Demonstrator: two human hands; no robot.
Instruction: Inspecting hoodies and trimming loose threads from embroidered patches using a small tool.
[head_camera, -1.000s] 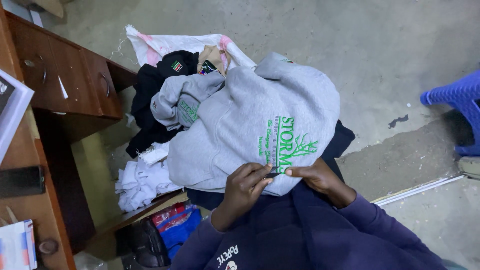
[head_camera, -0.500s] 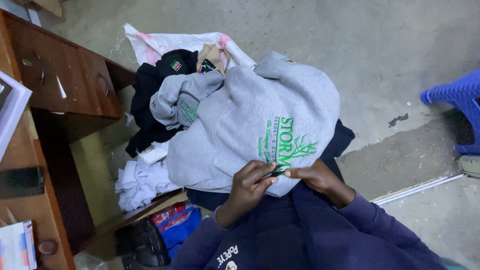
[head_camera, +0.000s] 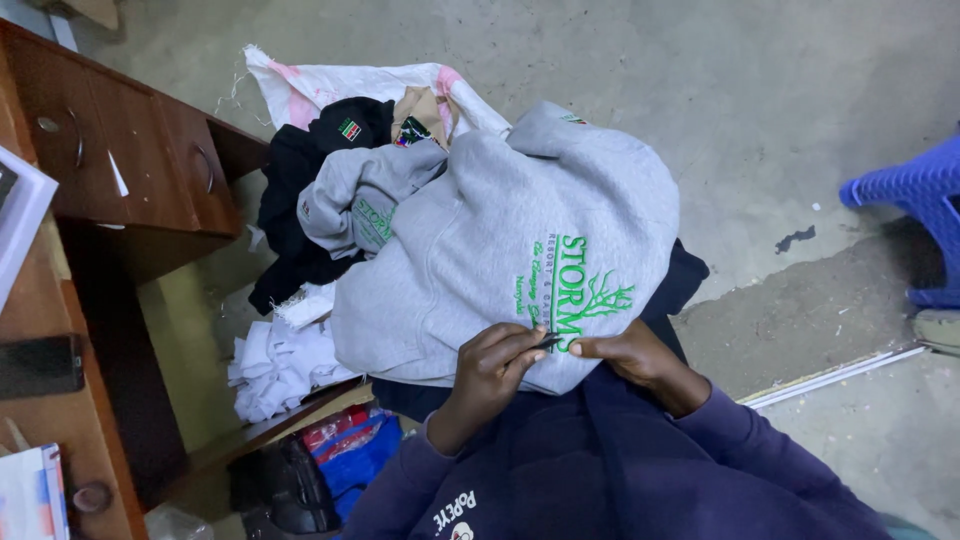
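I see both hands low in the middle of the view, working on a grey sweatshirt (head_camera: 500, 260) that lies draped over the person's lap and spreads up across a heap of clothes. The left hand (head_camera: 495, 365) is closed around a small dark tool (head_camera: 548, 342), pinched between thumb and fingers, with its tip resting on the lower edge of the green embroidered emblem (head_camera: 575, 290) on the sweatshirt. The right hand (head_camera: 635, 355) is just beside it, fingers curled and pressing down on the grey fabric right next to the tool tip; I cannot tell whether it pinches the cloth or only holds it flat. Both arms wear dark navy sleeves (head_camera: 700, 440).

Above the sweatshirt a second grey garment (head_camera: 360, 200) with the same green emblem lies crumpled, touching black clothing (head_camera: 310, 190) and a white and pink sack (head_camera: 330, 85) on the concrete floor (head_camera: 780, 120). To the left, a pile of white cloth (head_camera: 275, 365) sits on a low wooden ledge, under a brown wooden desk (head_camera: 130, 170) with drawers. A dark phone (head_camera: 40, 365) lies on the tabletop at the far left. A blue plastic stool (head_camera: 915, 215) stands at the right edge, well apart from the hands.
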